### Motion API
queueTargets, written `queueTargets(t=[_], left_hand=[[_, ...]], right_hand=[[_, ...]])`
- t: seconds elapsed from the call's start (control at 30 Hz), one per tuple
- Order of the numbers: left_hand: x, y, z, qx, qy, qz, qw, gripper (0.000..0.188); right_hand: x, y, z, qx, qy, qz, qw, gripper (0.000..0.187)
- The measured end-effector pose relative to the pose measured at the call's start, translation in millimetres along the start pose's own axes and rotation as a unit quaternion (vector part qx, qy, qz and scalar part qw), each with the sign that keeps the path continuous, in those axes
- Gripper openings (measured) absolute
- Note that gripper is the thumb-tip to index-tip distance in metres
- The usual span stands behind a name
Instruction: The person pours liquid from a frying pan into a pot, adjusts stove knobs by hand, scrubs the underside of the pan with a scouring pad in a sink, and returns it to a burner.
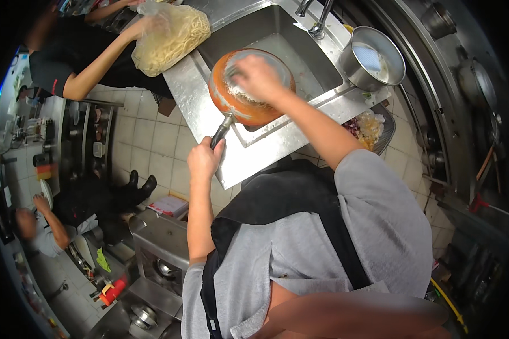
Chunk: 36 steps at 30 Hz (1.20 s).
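An orange pan [218, 93] with a greyish round middle rests over the near left corner of the sink [274, 22], with what looks like its underside facing up. Its dark handle [222, 131] points toward me, and my left hand [205, 160] is wrapped around it. White suds [249, 94] cover part of the pan's surface. My right hand [258, 76] presses on the middle of the pan, fingers curled and slightly blurred. A small greyish thing shows at its fingertips, too unclear to name.
Cloudy water lies in the sink below the tap [318, 29]. A metal pot [373, 59] stands at the sink's right, above a basket [385, 133] of food scraps. At the left, a co-worker holds a plastic bag of pale noodle-like strips [178, 37]. Another person works farther left.
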<state>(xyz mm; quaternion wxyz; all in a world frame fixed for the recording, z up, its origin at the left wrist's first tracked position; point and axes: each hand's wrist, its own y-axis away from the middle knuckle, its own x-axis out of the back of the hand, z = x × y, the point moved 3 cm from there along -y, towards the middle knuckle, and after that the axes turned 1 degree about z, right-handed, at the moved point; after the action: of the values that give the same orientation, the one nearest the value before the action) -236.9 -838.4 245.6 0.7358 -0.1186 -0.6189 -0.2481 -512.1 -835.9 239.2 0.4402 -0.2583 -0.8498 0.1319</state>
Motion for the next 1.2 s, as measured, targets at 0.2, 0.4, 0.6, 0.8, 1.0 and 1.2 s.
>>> queueTargets(t=[0.2,0.4,0.6,0.8,1.0,1.2], left_hand=[[-0.6,-1.8,3.7,0.001,0.020,0.001,1.000,0.048],[2.0,3.3,5.6,0.002,0.005,-0.006,1.000,0.043],[2.5,5.9,5.9,-0.006,0.013,-0.001,1.000,0.043],[5.8,-20.2,19.2,-0.063,-0.054,0.004,0.997,0.043],[15.8,-36.0,34.7,-0.106,-0.105,-0.003,0.989,0.042],[17.0,-32.6,26.9,-0.090,-0.133,0.001,0.987,0.042]], right_hand=[[88.7,-37.4,112.0,-0.054,0.205,0.099,0.972,0.034],[73.0,-84.5,175.3,0.012,0.467,-0.198,0.862,0.031],[55.1,-31.5,159.9,-0.109,0.332,-0.228,0.909,0.033],[29.3,41.8,80.0,-0.289,0.020,-0.052,0.956,0.074],[33.4,17.5,115.6,-0.433,-0.017,-0.124,0.893,0.070],[24.6,50.4,55.9,-0.281,-0.008,-0.066,0.957,0.066]])
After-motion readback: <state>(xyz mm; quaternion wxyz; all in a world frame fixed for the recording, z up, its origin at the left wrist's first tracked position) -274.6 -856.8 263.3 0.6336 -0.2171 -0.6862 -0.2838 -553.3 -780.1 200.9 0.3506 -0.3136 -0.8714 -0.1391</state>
